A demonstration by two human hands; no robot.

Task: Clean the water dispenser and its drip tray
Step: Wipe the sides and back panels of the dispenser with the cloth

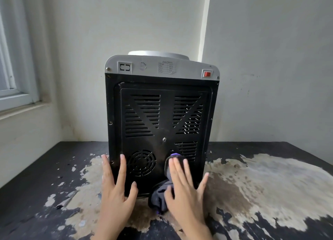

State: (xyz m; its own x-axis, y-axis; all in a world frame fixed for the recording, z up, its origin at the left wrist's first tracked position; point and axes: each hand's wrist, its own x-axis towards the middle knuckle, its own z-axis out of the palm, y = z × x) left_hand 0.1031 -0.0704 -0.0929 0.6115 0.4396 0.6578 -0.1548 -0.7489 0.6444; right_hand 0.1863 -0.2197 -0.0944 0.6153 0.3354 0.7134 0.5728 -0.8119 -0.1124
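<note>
Your right hand (183, 187) has its fingers straight, pressing a grey cloth (161, 194) flat on the dispenser (160, 113) back panel. Left hand (115, 185), just beside it, lies open against the panel's corner, above the peeling desk (270, 185).

Pale walls (270, 41), a window (10, 68) at left, peeling dark table (270, 176).

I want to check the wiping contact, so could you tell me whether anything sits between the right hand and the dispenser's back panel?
Yes: the dark grey cloth lies under the right hand, whose straight fingers press it against the lower black back panel. The left hand rests bare on the panel's lower left edge.
</note>
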